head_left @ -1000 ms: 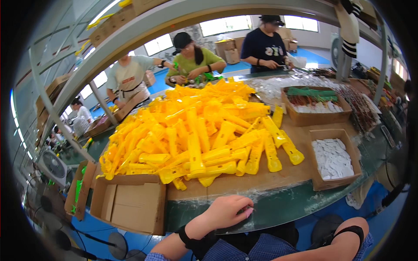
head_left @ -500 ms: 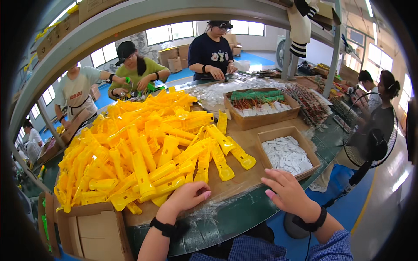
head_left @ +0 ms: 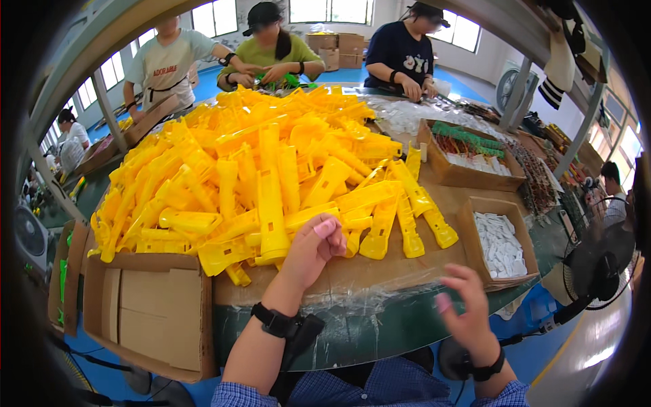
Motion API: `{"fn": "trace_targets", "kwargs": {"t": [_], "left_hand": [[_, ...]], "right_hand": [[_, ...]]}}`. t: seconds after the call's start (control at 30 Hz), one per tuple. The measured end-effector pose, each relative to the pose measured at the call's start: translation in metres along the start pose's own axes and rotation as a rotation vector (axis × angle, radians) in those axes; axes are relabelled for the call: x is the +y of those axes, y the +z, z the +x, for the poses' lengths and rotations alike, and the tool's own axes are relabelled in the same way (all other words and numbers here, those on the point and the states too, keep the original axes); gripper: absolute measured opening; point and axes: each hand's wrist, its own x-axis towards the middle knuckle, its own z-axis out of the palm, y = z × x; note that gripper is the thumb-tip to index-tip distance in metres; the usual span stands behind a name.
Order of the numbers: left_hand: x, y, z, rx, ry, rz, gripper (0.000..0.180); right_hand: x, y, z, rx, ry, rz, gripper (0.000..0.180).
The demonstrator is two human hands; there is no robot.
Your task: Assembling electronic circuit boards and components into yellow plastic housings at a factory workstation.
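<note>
A tall heap of long yellow moulded plastic pieces (head_left: 271, 197) covers the left and middle of the table. My left hand (head_left: 313, 252) is raised at the heap's near right edge, its fingers curled in toward the thumb. The inside of that hand is hidden, so anything held there cannot be made out. Over the table's near edge my right hand (head_left: 468, 315) is open, fingers apart and slightly blurred, with nothing in it. Just beyond it stands a cardboard box (head_left: 475, 241) of small white plastic pieces (head_left: 500, 244).
At the near left sits an open cardboard box (head_left: 152, 319) with bare flaps inside. Farther right, another box (head_left: 468, 173) holds green and white parts with wires. A black fan (head_left: 597, 261) stands at the right. Across the table, several people work, one in a dark shirt (head_left: 400, 57).
My view has swung left and down, so the table sits farther right. My left hand has risen toward the yellow heap, its fingers still curled. My right hand stays open, now nearer the table edge.
</note>
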Motion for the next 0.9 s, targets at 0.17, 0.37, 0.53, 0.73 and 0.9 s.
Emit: {"fn": "trace_targets", "kwargs": {"t": [0.17,0.37,0.53,0.73,0.9], "left_hand": [[0.011,0.007,0.005,0.028,0.107,-0.044,0.014],[0.036,0.014,-0.01,0.084,0.305,-0.053,0.013],[0.022,0.011,-0.006,0.186,0.34,0.267,0.01],[0.021,0.028,-0.014,0.222,0.71,1.329,0.01],[0.023,0.023,-0.005,0.345,0.808,1.322,0.01]], "right_hand": [[-0.066,0.097,-0.007,-0.453,0.374,0.932,0.065],[-0.112,0.147,0.003,-0.655,0.652,1.392,0.064],[-0.108,0.152,0.003,-0.516,0.764,1.367,0.058],[-0.101,0.139,0.005,-0.593,0.788,1.385,0.052],[-0.105,0.133,0.006,-0.682,0.804,1.372,0.045]]}}
